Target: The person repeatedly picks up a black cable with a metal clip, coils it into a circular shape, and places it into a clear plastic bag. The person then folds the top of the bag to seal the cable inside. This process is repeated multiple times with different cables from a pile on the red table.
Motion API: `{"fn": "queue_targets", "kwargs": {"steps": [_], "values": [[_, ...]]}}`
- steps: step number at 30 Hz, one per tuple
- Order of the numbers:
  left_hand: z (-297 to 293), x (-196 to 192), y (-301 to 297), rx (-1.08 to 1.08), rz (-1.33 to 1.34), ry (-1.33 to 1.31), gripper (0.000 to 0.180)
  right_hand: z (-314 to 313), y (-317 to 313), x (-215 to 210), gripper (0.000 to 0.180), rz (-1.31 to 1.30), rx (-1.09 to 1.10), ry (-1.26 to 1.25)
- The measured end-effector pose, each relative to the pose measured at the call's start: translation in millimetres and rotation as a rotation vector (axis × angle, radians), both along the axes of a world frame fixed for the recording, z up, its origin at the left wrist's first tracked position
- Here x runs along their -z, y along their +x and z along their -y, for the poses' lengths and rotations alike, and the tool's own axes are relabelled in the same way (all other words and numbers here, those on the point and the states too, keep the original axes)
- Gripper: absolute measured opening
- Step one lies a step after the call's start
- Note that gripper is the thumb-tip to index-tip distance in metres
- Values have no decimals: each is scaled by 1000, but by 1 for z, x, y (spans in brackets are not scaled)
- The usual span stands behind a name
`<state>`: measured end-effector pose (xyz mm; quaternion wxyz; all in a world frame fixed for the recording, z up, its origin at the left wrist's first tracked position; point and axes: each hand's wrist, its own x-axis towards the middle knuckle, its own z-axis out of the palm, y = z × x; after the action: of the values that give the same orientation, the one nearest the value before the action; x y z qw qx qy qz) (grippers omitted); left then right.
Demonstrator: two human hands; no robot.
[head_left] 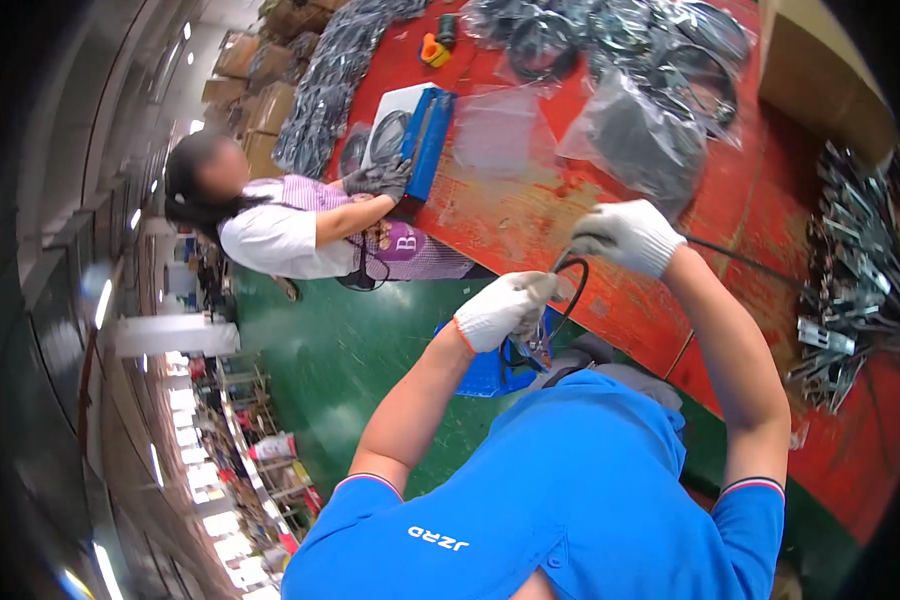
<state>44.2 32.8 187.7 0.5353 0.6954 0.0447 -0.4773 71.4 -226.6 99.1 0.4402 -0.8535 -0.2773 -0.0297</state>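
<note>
In front of me, above the table's near edge, I hold a black cable (740,258) between both hands. My left hand (510,308), in a white knit glove with an orange cuff edge, is closed with fingers pinched around it. Slightly higher and to the right, my right hand (627,236), also white-gloved, is closed on it too. A short loop bends between the hands, and one length runs right toward the metal parts. A thin greyish piece shows between my fingertips; its kind I cannot make out. Below my left hand the cable hangs near a blue plastic object (482,376).
The red worktable (530,215) carries clear bags of coiled cables (640,135), a flat plastic bag (500,130) and an orange-handled tool (433,50). Metal brackets (855,270) lie piled right, by a cardboard box (820,70). Left, a grey-gloved co-worker (300,230) handles a blue-and-white machine (430,145).
</note>
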Motion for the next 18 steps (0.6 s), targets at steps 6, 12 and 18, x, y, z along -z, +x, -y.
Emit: {"fn": "queue_targets", "kwargs": {"steps": [6, 12, 18], "values": [[-122, 8, 59, -616, -101, -267, 38, 44, -57, 31, 27, -92, 304, -180], [-242, 38, 103, -753, -68, -652, 46, 147, -163, 90, 25, -189, 490, -280], [-186, 66, 87, -775, -14, -512, 43, -16, -140, -14, 26, -409, 83, -473]]}}
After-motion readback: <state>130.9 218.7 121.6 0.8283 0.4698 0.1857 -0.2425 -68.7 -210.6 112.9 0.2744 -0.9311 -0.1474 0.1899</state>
